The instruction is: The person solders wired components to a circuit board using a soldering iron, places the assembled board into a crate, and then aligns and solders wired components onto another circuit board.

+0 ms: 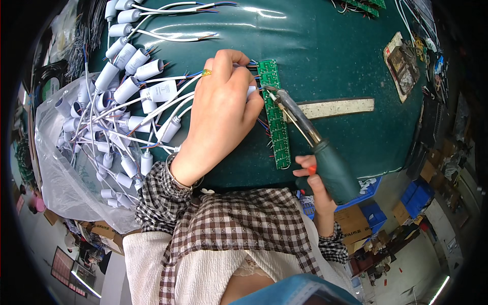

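L grip (223,107) is closed low over the table (223,43), fingers curled in; looks pinched on white cables (170,78) whose ends run under the hand, tho fingertips are partly hidden, so can't tell exactly how many I've got. R grip (317,185) is wrapped round the green handle of a soldering iron (337,170), no slack I can see, tip angled up-left to the PCB strip (278,134). Can't tell if tip's touching or just above.

PCB strip lies flat just R of my L fingers, long side running away from me, coloured wire ends (252,64) along its L edge. Prob. light, stiff & thin, so it'd skid or snap if leaned on; best held by its edges, off the joints. Cables should be light & bendy, springy enough to tug the ends askew; pinch close to the tips, but clear of the heat. Iron's prob. the heaviest bit & hot up front: handle only.

Further out: pitted whitish bar (345,107) on the R side of the strip, near the iron's shaft. To the L, a tangle of white sockets (127,90), prob. smooth & apt to roll, partly on a clear plastic bag (56,168). Far R, a grimy block (401,68), well apart.
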A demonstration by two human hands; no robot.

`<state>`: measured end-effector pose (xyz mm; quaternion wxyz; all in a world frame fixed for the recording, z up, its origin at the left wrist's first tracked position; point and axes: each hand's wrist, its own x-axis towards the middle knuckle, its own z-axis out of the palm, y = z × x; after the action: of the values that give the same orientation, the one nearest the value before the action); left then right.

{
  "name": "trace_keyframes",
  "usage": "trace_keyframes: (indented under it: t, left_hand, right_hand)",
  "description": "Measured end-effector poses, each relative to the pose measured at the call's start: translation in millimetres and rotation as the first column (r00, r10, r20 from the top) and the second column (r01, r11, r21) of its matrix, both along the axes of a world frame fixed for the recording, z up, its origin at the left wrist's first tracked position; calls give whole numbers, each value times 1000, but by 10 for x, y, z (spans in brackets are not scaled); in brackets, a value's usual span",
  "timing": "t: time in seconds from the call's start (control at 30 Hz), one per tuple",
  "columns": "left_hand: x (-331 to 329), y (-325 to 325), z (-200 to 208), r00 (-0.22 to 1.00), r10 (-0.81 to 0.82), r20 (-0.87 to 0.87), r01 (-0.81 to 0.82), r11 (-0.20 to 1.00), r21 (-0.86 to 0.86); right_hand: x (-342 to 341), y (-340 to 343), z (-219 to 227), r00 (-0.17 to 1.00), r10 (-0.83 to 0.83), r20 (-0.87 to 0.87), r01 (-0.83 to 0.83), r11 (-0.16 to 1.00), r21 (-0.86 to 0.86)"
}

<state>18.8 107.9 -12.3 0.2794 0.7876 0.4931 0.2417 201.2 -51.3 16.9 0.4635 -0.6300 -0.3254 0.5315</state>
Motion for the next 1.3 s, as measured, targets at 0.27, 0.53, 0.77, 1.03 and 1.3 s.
trace_keyframes:
  t: [0.27, 0.53, 0.77, 1.03, 1.3]
  left_hand:
    - [7, 25, -25, 1000, -15, -12, 16, 996, 91]
    - [-7, 27, 4, 1000, -10, -15, 10, 1000, -11]
    - [-13, 75, 24, 998, -42, -37, 41, 999, -12]
    - [-14, 116, 53, 994, -81, -72, 81, 997, -9]
    - [-8, 129, 74, 993, -86, -85, 86, 996, -6]
  right_hand:
    - [35, -30, 26, 998, -18, -58, 21, 999, 50]
    - [3, -5, 59, 996, -25, -86, 24, 1000, -11]
    - [10, 5, 74, 998, -1, -70, -1, 999, -32]
    - [-16, 1, 71, 997, -35, -63, 32, 998, -51]
    - [81, -146, -74, 997, 76, 35, -74, 996, -38]
